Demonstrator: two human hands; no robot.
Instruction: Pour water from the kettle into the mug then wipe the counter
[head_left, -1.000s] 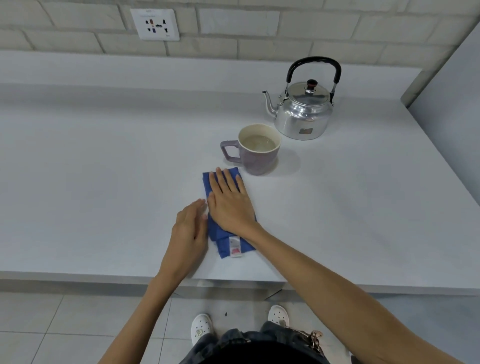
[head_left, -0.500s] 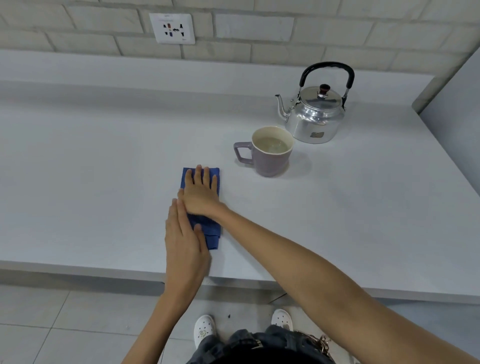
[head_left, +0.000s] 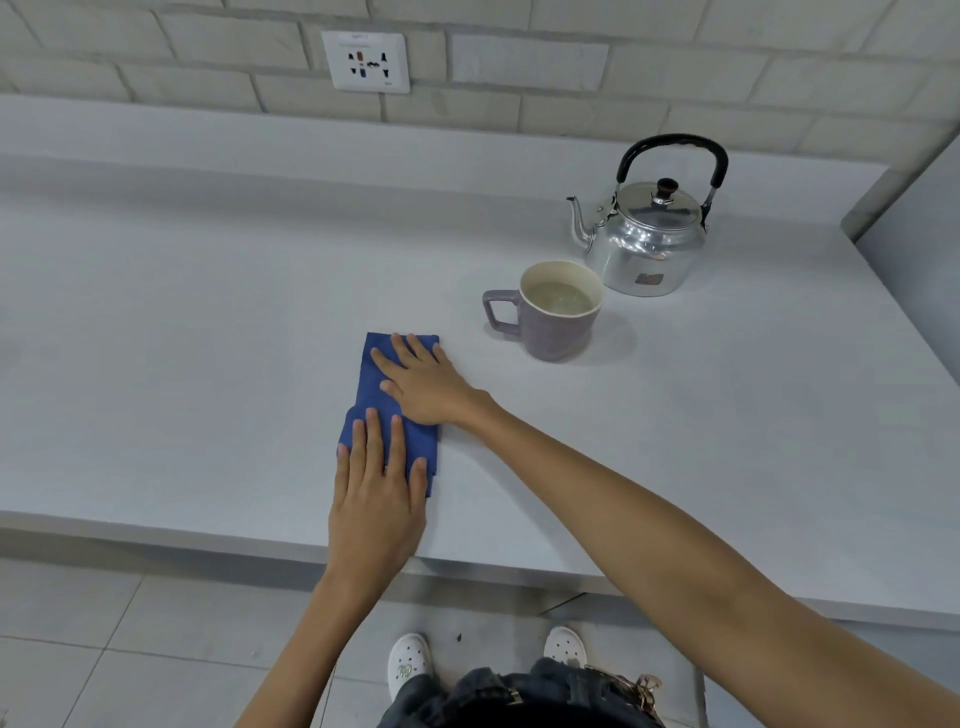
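Note:
A folded blue cloth (head_left: 371, 384) lies on the grey counter (head_left: 208, 338), left of and nearer than the mug. My right hand (head_left: 423, 382) rests flat on its far half, fingers spread. My left hand (head_left: 376, 499) presses flat on its near end, close to the counter's front edge. The purple mug (head_left: 558, 325) stands upright with liquid in it, its handle pointing left. Behind it to the right sits the shiny metal kettle (head_left: 652, 249), lid on, black handle up, spout facing left. Neither hand touches the mug or the kettle.
A wall socket (head_left: 365, 62) sits in the brick wall behind the counter. A grey side wall (head_left: 914, 249) closes the counter on the right. A raised ledge runs along the back. My feet stand on the tiled floor below the front edge.
My right hand has slid the cloth leftward, away from just in front of the mug. My left hand moved from beside the cloth onto its near end.

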